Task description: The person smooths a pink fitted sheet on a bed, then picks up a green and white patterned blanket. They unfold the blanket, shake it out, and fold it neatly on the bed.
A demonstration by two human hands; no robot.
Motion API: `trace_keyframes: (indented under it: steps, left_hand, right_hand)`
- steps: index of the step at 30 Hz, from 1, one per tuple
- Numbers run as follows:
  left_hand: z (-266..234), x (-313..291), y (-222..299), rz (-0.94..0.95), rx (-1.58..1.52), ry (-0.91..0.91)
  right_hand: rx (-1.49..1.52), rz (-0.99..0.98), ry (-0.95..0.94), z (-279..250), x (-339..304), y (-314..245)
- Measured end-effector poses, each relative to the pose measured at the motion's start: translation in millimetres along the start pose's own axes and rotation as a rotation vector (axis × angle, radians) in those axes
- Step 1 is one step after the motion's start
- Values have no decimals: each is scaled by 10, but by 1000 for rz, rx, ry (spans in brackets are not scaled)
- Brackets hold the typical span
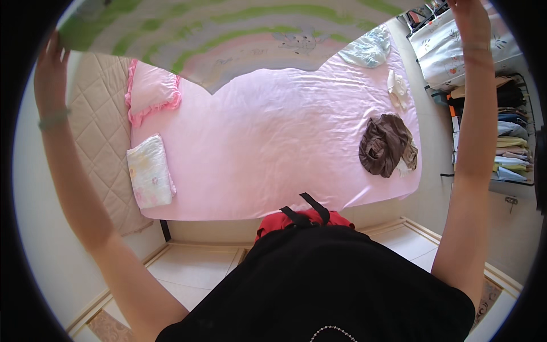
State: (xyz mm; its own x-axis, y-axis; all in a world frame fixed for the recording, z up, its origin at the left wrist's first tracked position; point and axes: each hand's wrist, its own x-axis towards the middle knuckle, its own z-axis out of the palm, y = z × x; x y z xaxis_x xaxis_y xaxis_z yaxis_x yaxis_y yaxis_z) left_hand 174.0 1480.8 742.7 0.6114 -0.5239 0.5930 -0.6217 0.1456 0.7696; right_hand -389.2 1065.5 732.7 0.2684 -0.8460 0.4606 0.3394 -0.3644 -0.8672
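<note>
A thin blanket [250, 34] with green, white and pink stripes and a small printed animal is stretched in the air across the far part of the view. Its lower edge hangs above the bed. My left hand [52, 74], raised at far left, is closed on the blanket's left side. On the other side my right hand [472, 25] is raised at the top edge, closed where the blanket's right side runs up toward it. That grip is partly cut off by the picture's edge.
Below lies a bed with a pink sheet [256, 142]. On it are a frilled pink pillow [152, 94], a folded floral cloth [151, 171], a crumpled brown garment [384, 145] and a pale blue-green cloth [370, 48]. A clothes rack [513, 131] stands at right; a quilted headboard [99, 119] at left.
</note>
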Motion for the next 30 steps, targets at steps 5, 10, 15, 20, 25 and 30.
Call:
trace_keyframes:
  steps: [5, 10, 15, 20, 25, 30]
  left_hand:
    - [205, -1969, 338, -252, -113, 179]
    - [51, -3658, 345, -552, -143, 88]
    - [-74, -4934, 284, -885, -6, -31]
    - [-92, -5771, 135, -1123, -86, -147]
    - [-46, -6233, 90, -1435, -191, -183]
    - [-111, -6643, 74, -1535, -337, 8]
  right_hand:
    - [108, 155, 14, -693, -1533, 405]
    - [-13, 363, 181, -1010, -3141, 553]
    - [-129, 616, 310, -1272, -4267, 824]
    - [-246, 821, 404, -1499, -4903, 1139]
    - [-342, 1005, 397, -1429, -5027, 1170]
    - [-521, 1171, 347, -1590, -5180, 1244]
